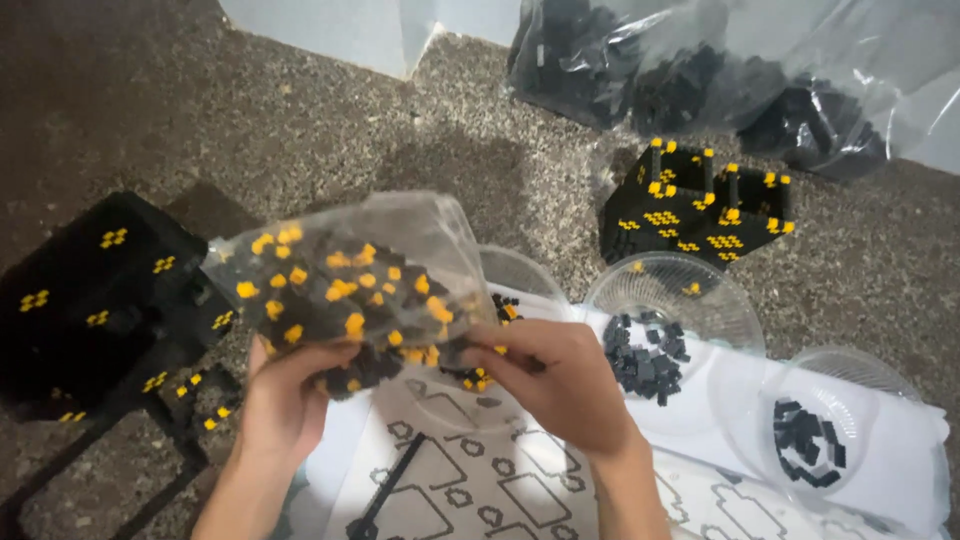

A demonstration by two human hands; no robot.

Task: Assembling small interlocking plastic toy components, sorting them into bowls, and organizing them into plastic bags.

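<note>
Left hand [285,395], lower centre-left: fingers closed on the lower edge of a clear plastic bag [350,285] of black and yellow small bricks. Right hand [565,375], lower centre: pinching the bag's right corner. Beneath: printed instruction sheet [480,480]. Right: two clear bowls [690,290] [850,375] of dark pieces. Upper right: black-and-yellow brick build [700,205].

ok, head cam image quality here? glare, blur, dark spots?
Head view: dim and soft overall. Glare whitens the top of the clear bag of black and yellow bricks held by the left hand and right hand. The black build at left is nearly lost in shadow. Big plastic bags at top right show bright reflections.
</note>
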